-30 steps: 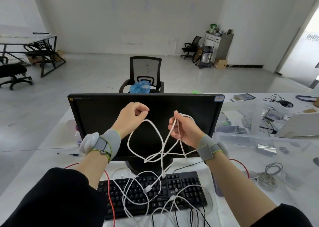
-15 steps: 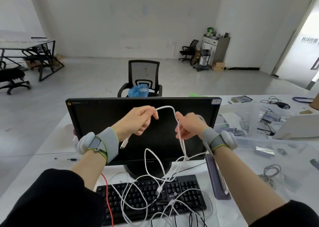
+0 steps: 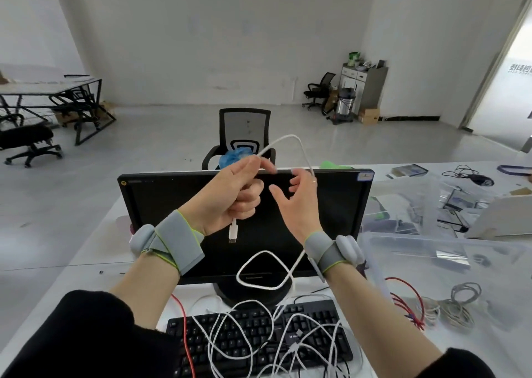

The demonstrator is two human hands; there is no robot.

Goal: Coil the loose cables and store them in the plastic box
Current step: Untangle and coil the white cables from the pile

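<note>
- White charging cable [image 3: 296, 144] arches between the two hands, raised in front of the dark monitor [image 3: 161, 205].
- Left hand [image 3: 230, 196] has its fingers curled round the cable near one end; the plug [image 3: 233, 233] hangs just below the fist.
- Right hand [image 3: 299, 202] is spread, fingers relaxed and apart; the cable runs over or behind its far fingers, and whether any finger hooks it I cannot tell.
- From the right hand the cable drops past the wrist, makes one loose loop [image 3: 263, 269] before the monitor's foot, and runs down into the heap below.
- That heap of white cables [image 3: 259, 340] lies tangled over the black keyboard [image 3: 325, 317] on the surface [image 3: 86, 265], with a red wire [image 3: 184, 328] at its left edge.
- On the person's right stands the clear plastic box [image 3: 449, 265]. A grey coiled cable [image 3: 460, 305] and red wires [image 3: 408, 303] show at or through its near wall; whether they lie inside or beside it is unclear.
- By my reading the task is early: this cable has no finished turn in the hands, and most of the white ones lie loose on the keyboard.
- Left to do, as I judge it: wind this length into loops, place it in the box, then work through the heap.
</note>
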